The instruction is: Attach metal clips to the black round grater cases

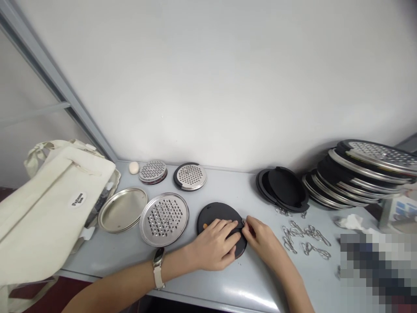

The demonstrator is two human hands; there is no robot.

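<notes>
A round black plastic disc (pixel 216 211) with a small orange mark lies on the table in front of me. My left hand (pixel 216 245), a watch at its wrist, rests over the disc with its fingers slightly apart, pressing on it. At the disc's right edge, my right hand (pixel 259 237) pinches a small metal wire clip (pixel 243 222), mostly covered by the fingertips. Left of the disc is a round metal grater plate (pixel 165 218), partly over a plain metal disc (pixel 124 208). Several loose wire clips (pixel 306 232) are scattered to the right.
A cream canvas bag (pixel 61 204) covers the left end. Along the wall sit a small round object (pixel 134 168), smaller graters (pixel 153 171), a black-rimmed grater (pixel 192 175) and black discs (pixel 286 189). A tall leaning grater stack (pixel 361 176) and crumpled white tissue (pixel 352 221) are at right.
</notes>
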